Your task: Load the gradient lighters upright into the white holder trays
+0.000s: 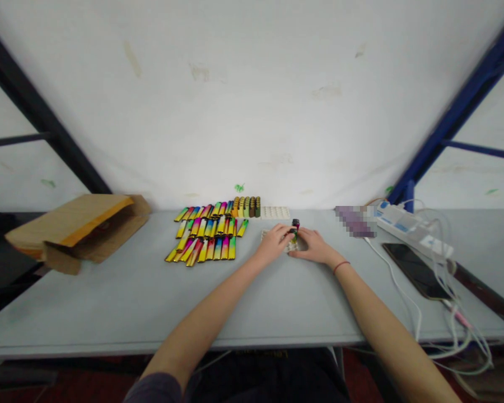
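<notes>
Both of my hands meet at the far middle of the grey table [121, 296]. My left hand [273, 240] and my right hand [313, 245] are closed round one upright lighter [294, 232] with a black top. The lighter stands on a small white tray [265, 234] that my hands mostly hide. Left of my hands lie several rows of rainbow-coloured lighters [205, 235], flat on the table. Behind them another white tray [275, 212] holds a row of upright lighters [246, 206] at its left end.
An open cardboard box [79, 229] lies on its side at the left. At the right are a white power strip [407, 226], a dark phone [418, 271], trailing white cables [403, 291] and a blurred-out purple object [355, 220]. A white wall stands behind the table.
</notes>
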`<state>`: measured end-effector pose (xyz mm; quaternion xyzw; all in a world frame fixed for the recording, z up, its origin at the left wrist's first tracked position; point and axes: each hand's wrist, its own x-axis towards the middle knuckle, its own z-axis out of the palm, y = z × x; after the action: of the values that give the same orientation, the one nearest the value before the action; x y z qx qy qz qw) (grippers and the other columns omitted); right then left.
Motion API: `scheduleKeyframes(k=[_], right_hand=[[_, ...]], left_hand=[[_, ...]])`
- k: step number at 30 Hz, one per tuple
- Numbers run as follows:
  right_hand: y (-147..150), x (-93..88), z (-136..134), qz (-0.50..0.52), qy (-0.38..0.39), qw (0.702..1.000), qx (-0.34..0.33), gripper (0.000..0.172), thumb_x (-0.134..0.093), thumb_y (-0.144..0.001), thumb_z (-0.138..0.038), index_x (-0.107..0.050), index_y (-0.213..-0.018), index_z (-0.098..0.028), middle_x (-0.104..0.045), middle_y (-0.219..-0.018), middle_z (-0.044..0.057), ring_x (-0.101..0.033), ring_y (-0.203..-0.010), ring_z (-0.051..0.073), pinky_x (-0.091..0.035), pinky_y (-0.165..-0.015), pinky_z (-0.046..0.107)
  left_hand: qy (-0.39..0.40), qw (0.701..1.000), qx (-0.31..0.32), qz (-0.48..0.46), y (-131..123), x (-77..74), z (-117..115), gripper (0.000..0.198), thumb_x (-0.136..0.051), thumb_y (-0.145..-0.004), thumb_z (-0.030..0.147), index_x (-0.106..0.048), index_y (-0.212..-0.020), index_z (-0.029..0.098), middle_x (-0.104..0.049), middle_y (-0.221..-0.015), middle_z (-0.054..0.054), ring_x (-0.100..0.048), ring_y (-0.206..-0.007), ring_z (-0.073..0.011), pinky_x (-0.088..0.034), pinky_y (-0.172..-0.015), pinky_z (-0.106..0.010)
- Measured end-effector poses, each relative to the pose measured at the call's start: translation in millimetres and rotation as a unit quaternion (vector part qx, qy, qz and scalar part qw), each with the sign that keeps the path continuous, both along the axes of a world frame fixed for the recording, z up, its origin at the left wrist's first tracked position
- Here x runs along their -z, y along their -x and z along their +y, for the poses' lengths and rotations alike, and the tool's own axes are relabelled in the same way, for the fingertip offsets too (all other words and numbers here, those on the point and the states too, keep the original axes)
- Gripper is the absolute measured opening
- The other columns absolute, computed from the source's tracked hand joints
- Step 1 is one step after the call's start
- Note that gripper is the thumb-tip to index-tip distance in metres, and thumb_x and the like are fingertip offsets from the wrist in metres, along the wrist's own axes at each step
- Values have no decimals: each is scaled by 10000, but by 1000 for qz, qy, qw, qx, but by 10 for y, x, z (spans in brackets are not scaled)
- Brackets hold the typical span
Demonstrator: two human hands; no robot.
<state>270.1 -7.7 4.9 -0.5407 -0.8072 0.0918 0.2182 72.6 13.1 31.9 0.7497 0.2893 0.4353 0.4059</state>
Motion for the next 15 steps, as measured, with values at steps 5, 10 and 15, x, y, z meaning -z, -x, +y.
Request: scheduleKeyframes(k=[5, 10, 15], right_hand=[[-2, 19, 1, -4, 0, 1000, -1, 660, -697, -772, -576, -558, -1302, -209, -581, -1380, 160, -537, -1257, 351, -355, -1059, 552], [-1, -1, -6, -13, 9, 1000, 7, 657, -693, -771, -594, -567, -1274, -192, -576, -1378, 176, -531, -1259, 359, -346, -1065, 558], [-6, -18, -12, -16, 14, 1000, 10, 651, -685, -777, -605, -575, -1263, -187, -587, -1360, 171, -549, -1231, 359, -340, -1075, 554]], left_hand=[[-49, 997, -38, 36, -12, 17, -18, 291, -614, -870, 235, -678, -1152, 273, -684, -1030, -62, -629, -955, -227, -437, -987, -346], [-88, 991, -70, 74, 87, -64, -60, 281, -585, -886, 242, -692, -1145, 269, -678, -1008, -88, -590, -1035, -262, -382, -1015, -362], [-79, 939, -304, 142, 458, -96, 105, 252, -523, -892, 189, -703, -1068, 206, -638, -1090, -175, -448, -1232, -372, -309, -1028, -474]])
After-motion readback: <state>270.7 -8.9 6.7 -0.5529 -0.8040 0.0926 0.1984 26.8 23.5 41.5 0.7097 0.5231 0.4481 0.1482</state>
